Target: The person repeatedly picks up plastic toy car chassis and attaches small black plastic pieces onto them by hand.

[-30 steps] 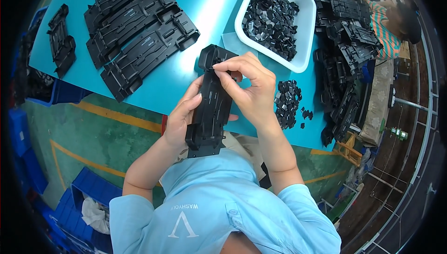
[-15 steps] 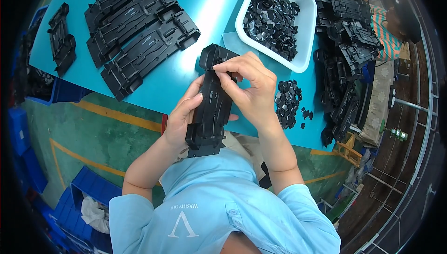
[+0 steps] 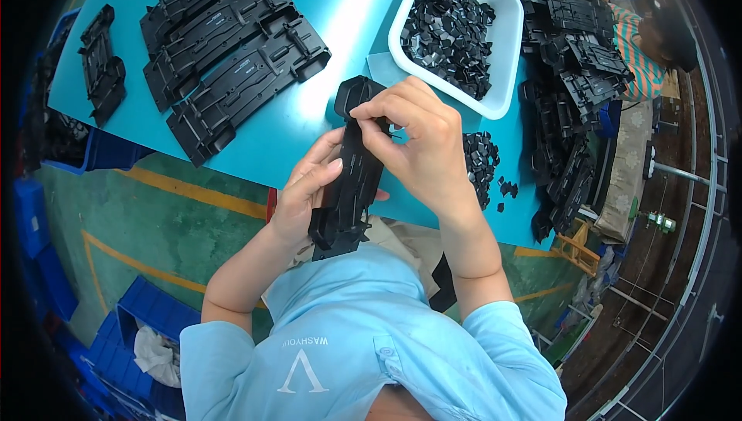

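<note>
My left hand (image 3: 303, 189) grips a long black plastic chassis (image 3: 352, 181), shaped like the underside of a toy vehicle, over the table's near edge. Its thumb lies along the left side, and fingertips show at the far side. At the upper end of the chassis my right hand (image 3: 417, 143) pinches with thumb and forefinger against the surface. Whatever is between those fingertips is hidden or too small to name. To the right of that hand lies a loose heap of small black plastic pieces (image 3: 481, 166) on the turquoise table (image 3: 340, 4).
A white tub (image 3: 506, 73) of similar small black pieces (image 3: 448, 31) stands beyond my right hand. Several chassis (image 3: 247, 85) lie in a row at the left, with more piled (image 3: 583, 58) at the right. Someone in a striped shirt (image 3: 638, 54) is at the far right.
The chassis has rolled slightly in my left hand, so its face looks narrower. My right hand has shifted a little with it, fingertips still at the upper end.
</note>
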A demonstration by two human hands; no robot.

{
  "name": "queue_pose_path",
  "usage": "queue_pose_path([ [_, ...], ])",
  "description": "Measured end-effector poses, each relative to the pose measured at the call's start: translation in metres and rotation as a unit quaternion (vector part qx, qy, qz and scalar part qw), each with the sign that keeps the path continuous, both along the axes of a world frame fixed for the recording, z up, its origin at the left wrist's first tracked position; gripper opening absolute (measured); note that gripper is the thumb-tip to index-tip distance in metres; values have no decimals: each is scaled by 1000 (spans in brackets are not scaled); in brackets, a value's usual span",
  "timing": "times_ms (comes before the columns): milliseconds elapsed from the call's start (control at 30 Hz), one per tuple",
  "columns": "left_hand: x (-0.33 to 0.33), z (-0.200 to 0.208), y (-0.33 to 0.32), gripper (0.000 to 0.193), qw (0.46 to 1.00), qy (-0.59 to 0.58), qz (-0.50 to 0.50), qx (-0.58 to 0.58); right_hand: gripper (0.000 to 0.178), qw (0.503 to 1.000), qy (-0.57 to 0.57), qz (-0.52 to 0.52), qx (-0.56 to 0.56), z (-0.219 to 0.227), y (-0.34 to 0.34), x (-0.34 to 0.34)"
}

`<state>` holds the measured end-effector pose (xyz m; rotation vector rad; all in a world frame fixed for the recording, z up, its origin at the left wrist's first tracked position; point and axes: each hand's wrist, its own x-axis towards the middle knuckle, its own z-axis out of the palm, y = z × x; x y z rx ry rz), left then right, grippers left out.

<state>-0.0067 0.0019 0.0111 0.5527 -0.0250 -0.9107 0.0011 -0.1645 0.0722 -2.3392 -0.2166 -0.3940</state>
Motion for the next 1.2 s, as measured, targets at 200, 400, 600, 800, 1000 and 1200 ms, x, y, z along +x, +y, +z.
queue_pose_path([
  [200,2,2,1,57,1000,-3,-10,-2,10,999,30,0,44,1,0,-2],
  [400,0,1,-1,57,1000,0,-9,-5,10,997,35,-6,73,-1,-1,-4],
  [600,0,0,-1,54,1000,-8,-4,-11,10,999,10,-2,48,-3,0,-5],
  [800,2,0,-1,54,1000,-19,-10,-3,12,998,9,-3,55,-3,-2,-5],
  [1000,0,-4,0,59,1000,-1,0,-17,27,997,28,-7,68,3,-7,-10],
  [1200,-1,-3,0,60,998,18,23,-55,29,994,63,-65,65,-2,-34,-39],
])
